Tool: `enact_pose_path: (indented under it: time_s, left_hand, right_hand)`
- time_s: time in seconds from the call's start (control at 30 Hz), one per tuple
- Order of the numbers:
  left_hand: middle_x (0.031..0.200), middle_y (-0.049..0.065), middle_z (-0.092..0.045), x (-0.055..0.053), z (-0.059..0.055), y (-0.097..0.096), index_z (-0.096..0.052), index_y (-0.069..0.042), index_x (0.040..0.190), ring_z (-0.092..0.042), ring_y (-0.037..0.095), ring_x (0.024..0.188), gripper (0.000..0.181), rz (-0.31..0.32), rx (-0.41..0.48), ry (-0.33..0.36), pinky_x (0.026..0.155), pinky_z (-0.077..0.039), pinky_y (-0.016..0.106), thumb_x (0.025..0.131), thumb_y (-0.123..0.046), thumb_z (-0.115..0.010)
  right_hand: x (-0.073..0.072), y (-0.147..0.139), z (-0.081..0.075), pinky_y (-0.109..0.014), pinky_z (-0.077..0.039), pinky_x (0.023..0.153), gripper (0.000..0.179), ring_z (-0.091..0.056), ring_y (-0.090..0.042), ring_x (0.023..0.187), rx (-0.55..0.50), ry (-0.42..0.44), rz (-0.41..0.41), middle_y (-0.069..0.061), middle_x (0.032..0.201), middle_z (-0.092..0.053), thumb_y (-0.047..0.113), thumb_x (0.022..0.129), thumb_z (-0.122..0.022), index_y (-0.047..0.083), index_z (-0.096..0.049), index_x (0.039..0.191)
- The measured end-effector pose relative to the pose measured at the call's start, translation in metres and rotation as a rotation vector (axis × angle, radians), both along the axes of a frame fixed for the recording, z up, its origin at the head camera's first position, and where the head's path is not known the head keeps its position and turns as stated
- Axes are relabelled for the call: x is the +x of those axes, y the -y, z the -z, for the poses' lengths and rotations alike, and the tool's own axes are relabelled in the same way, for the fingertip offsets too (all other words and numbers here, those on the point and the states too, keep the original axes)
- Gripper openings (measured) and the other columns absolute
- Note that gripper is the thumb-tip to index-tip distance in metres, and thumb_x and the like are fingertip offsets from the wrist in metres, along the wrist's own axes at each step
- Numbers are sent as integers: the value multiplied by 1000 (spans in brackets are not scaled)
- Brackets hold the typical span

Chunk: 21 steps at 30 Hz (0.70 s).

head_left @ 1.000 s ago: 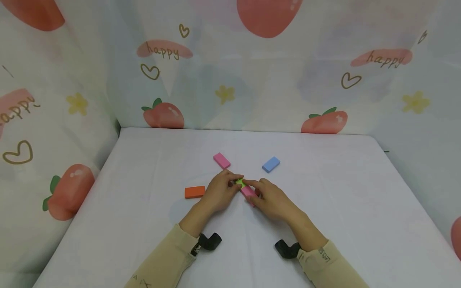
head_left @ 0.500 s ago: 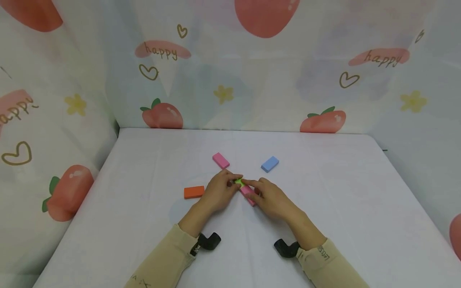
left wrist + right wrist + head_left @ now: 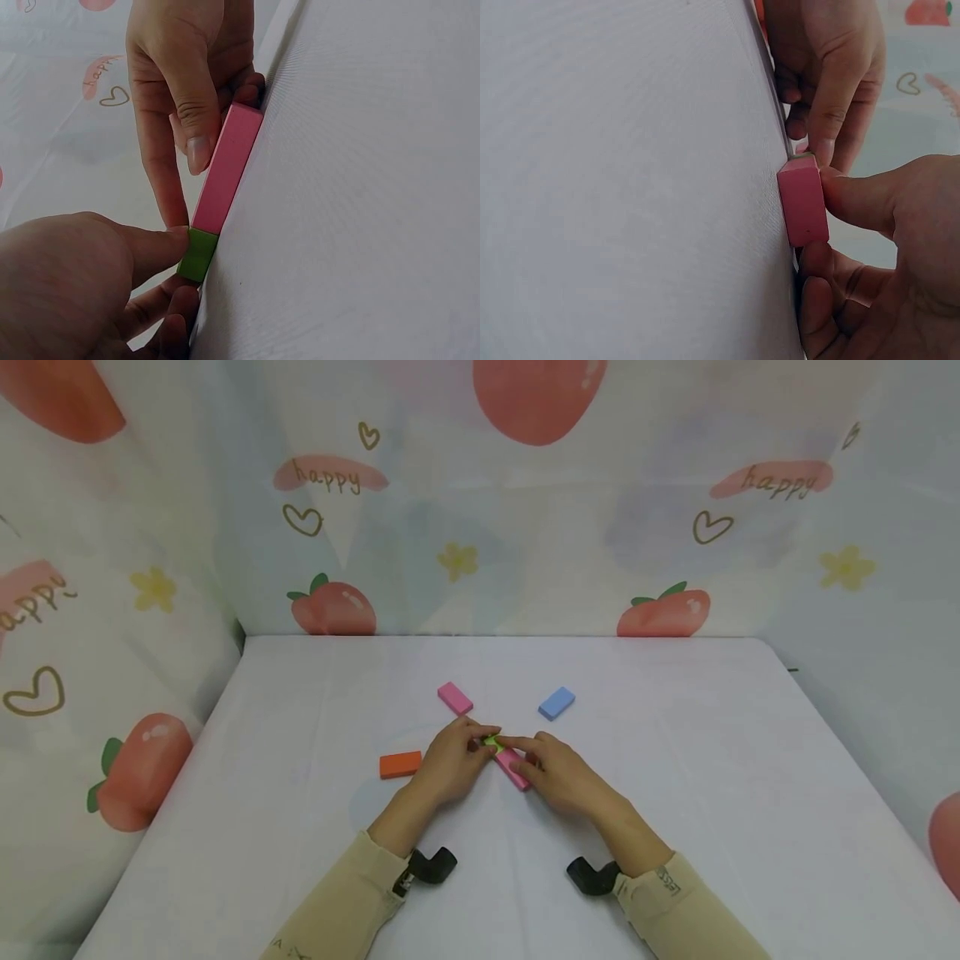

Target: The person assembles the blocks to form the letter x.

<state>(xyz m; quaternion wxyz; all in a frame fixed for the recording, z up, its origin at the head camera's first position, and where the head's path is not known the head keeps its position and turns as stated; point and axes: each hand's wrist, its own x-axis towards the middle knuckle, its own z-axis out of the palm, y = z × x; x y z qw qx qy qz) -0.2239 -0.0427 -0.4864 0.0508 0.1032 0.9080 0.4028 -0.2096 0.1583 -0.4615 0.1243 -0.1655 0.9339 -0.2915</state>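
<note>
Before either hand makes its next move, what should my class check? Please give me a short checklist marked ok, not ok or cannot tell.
1. Left hand has the green block in its grip: ok.
2. Right hand has the near pink block in its grip: ok.
3. Those two blocks meet end to end: ok, no gap shows in the left wrist view.
4. A hand is free for another block: not ok, both are occupied.
5. Orange block is untouched by the left arm or hand: cannot tell.
6. Blue block lies apart from both hands: ok.
</note>
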Motion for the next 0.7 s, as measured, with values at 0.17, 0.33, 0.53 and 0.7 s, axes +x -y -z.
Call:
enact_pose_path:
  time_s: [0.17, 0.33, 0.53, 0.7]
  left_hand:
    - [105, -5, -60, 1, -1, 0, -72, -25, 133, -57, 13, 96, 32, 8, -1, -2, 78, -48, 29, 101, -26, -68]
    - [106, -6, -60, 2, -1, 0, -71, -25, 134, -56, 13, 96, 33, 15, -5, 6, 78, -47, 29, 101, -26, -68]
    - [108, -6, -58, 3, -7, 0, -67, -26, 139, -55, 14, 99, 38, 33, -33, 55, 79, -48, 30, 101, -31, -67]
    - [114, -5, -59, 6, -18, 1, -62, -25, 144, -56, 16, 104, 43, 56, -52, 96, 84, -49, 33, 102, -33, -66]
  right_hand:
    - [-1, -2, 0, -29, -38, 64, 44, -47, -16, 72, -19, 16, -6, -3, 86, -51, 22, 104, -63, 26, -60, 147]
    - [0, -3, 2, -28, -38, 62, 44, -46, -16, 71, -30, 36, -16, -3, 86, -50, 24, 105, -62, 28, -59, 148]
    - [0, -3, 1, -27, -36, 62, 43, -45, -16, 70, -33, 24, -28, -3, 85, -48, 25, 105, -62, 28, -59, 148]
    - [0, -4, -1, -27, -36, 63, 44, -44, -16, 71, -23, 19, -32, -3, 86, -48, 27, 105, -62, 28, -58, 149]
